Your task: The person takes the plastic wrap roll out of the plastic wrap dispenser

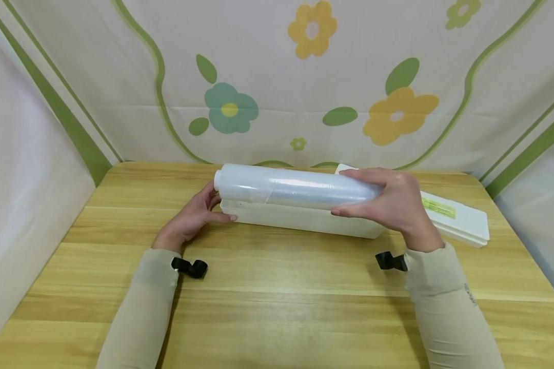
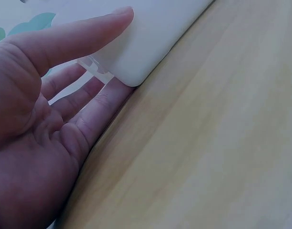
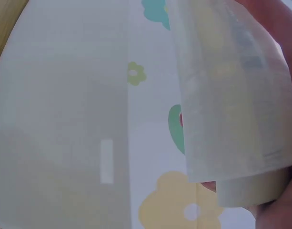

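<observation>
A roll of cling film (image 1: 304,187) lies lengthwise above a long white box (image 1: 300,218), its left end over the box's left end. My right hand (image 1: 399,200) grips the roll's right end, thumb in front and fingers over the top. In the right wrist view, the film (image 3: 236,100) stands apart from the box's front (image 3: 60,119), and the core (image 3: 250,191) sticks out. My left hand (image 1: 196,212) holds the box's left end; in the left wrist view, the thumb lies on the box front (image 2: 157,38) while other fingers reach round the end, their tips hidden.
A white lid-like piece (image 1: 466,218) with a yellow-green label lies at the right, partly behind my right hand. Everything stands on a wooden table (image 1: 277,302). A flowered cloth (image 1: 277,66) hangs along the back edge.
</observation>
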### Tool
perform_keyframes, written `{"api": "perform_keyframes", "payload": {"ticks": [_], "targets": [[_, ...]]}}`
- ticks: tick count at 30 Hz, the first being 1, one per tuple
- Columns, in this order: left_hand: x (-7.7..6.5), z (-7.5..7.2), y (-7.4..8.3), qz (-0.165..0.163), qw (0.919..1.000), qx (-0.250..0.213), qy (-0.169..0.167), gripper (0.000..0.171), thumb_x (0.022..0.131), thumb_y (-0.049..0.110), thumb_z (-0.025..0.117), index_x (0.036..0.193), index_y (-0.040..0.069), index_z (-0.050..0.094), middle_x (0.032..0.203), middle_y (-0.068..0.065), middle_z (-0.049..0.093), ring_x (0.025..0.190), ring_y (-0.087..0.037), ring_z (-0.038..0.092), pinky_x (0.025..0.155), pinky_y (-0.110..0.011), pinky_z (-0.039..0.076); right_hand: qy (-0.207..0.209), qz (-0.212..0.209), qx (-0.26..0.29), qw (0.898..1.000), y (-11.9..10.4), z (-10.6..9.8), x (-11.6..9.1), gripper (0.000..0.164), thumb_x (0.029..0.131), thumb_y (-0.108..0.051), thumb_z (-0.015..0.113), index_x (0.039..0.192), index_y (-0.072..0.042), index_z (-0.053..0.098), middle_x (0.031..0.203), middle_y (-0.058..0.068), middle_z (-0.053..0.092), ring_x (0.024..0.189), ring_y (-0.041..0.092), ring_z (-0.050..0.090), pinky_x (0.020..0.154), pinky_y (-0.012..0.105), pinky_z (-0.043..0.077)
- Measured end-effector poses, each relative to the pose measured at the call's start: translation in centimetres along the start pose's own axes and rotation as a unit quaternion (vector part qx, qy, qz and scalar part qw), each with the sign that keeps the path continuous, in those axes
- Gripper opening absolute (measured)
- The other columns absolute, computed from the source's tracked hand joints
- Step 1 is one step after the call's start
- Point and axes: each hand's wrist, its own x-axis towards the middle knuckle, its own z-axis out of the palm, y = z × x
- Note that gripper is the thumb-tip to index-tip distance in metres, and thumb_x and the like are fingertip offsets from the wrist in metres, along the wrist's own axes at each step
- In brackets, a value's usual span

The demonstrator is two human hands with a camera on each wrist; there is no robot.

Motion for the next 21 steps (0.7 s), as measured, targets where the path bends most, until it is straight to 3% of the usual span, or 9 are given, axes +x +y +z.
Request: {"api": "perform_keyframes", "payload": {"ticks": [4, 10, 19, 21], "targets": [[0.0, 0.0, 0.0, -0.002, 1.0000, 0.001, 0.004, 0.097, 0.085, -0.001, 0.088, 0.164, 0.026, 0.038, 0.152, 0.000, 0.057, 0.145, -0.018, 0.050, 0.108, -0.020, 0.047, 0.002, -0.022, 0.004, 1.000, 0.0, -0.3, -0.1, 0.075, 0.038, -0.029, 0.112, 0.109, -0.025, 0.088, 0.101, 0.001, 0.085, 0.088, -0.024, 0.061, 0.071, 0.008, 0.047], [-0.1, 0.1, 0.1, -0.009, 0.9999, 0.004, 0.007, 0.093, 0.085, -0.001, 0.088, 0.162, 0.021, 0.040, 0.155, -0.002, 0.056, 0.147, -0.020, 0.049, 0.109, -0.021, 0.046, 0.010, -0.052, 0.008, 0.999, 0.2, -0.8, -0.7, 0.074, 0.036, -0.028, 0.111, 0.107, -0.024, 0.089, 0.095, 0.000, 0.085, 0.089, -0.021, 0.062, 0.072, 0.008, 0.046], [0.0, -0.2, -0.1, -0.009, 0.9999, 0.004, 0.003, 0.098, 0.086, -0.004, 0.086, 0.167, 0.020, 0.035, 0.170, -0.003, 0.041, 0.149, -0.025, 0.047, 0.107, -0.020, 0.047, -0.017, 0.005, 0.008, 1.000, 0.4, -1.8, -2.3, 0.073, 0.040, -0.025, 0.112, 0.108, -0.030, 0.088, 0.098, -0.003, 0.085, 0.087, -0.018, 0.064, 0.072, 0.008, 0.047], [0.0, -0.3, -0.1, -0.008, 1.0000, 0.006, 0.000, 0.099, 0.086, -0.004, 0.086, 0.167, 0.019, 0.035, 0.172, -0.003, 0.039, 0.149, -0.025, 0.047, 0.108, -0.020, 0.045, -0.020, 0.002, 0.008, 1.000, 0.4, -2.0, -2.6, 0.074, 0.039, -0.025, 0.112, 0.109, -0.030, 0.088, 0.098, -0.003, 0.085, 0.088, -0.018, 0.064, 0.072, 0.008, 0.047]]}}
